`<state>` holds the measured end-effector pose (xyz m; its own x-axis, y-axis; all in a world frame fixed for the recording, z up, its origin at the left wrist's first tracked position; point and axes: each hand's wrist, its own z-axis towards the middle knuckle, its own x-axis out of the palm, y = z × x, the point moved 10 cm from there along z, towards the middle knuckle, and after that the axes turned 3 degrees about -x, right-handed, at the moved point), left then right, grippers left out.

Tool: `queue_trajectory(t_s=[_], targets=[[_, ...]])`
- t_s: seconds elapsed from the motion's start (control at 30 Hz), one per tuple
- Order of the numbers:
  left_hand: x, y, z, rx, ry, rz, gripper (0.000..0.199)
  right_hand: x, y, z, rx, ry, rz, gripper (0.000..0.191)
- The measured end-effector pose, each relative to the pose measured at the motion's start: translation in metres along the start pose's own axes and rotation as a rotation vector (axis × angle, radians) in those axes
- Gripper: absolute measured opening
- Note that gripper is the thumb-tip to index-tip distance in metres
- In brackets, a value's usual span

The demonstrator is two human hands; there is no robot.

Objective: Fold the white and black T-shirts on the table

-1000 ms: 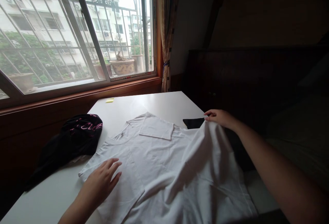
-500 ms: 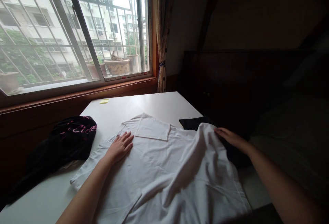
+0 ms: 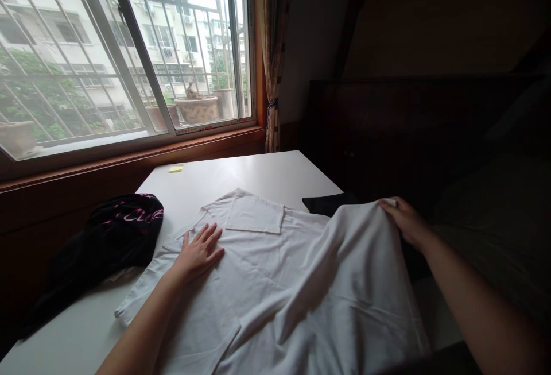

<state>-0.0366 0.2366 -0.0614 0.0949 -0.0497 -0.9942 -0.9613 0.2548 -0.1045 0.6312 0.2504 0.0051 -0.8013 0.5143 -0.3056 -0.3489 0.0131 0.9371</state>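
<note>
A white shirt (image 3: 258, 271) lies spread over the table, one sleeve-like flap folded flat near its far edge. My left hand (image 3: 201, 251) rests on the left part of the cloth, palm down with fingers spread. At the right, my right hand (image 3: 404, 220) pinches the shirt's edge and holds it lifted, so the fabric rises in a slanting ridge. Deep creases run from that raised edge down towards the near middle. The shirt's nearest part runs out of view at the bottom.
Left of the shirt lies a black garment (image 3: 107, 243) with pink lettering. A dark cloth (image 3: 329, 204) shows beyond the shirt's right side. The white table (image 3: 258, 171) carries a yellow sticky note (image 3: 175, 168) near its far left corner. A barred window (image 3: 181, 65) and a tied curtain (image 3: 272, 76) stand behind.
My right hand has moved right and slightly up, now gripping the shirt's edge and drawing the cloth outwards and tauter. My left hand has stayed nearly in place.
</note>
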Motion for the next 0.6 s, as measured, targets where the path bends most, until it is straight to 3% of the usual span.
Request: queue_trajectory(t_s=[0.23,0.43,0.6], targets=[[0.003,0.002,-0.028,-0.126,0.015,0.014,0.065,0.016,0.068,0.042,-0.113,-0.022,-0.134,0.025],[0.001,-0.001,-0.054,-0.249,0.057,0.014,0.070,0.054,0.124,0.073,-0.235,0.032,-0.289,0.025],[0.003,0.002,-0.068,-0.324,0.084,0.008,0.072,0.089,0.135,0.080,-0.266,0.060,-0.279,0.028]])
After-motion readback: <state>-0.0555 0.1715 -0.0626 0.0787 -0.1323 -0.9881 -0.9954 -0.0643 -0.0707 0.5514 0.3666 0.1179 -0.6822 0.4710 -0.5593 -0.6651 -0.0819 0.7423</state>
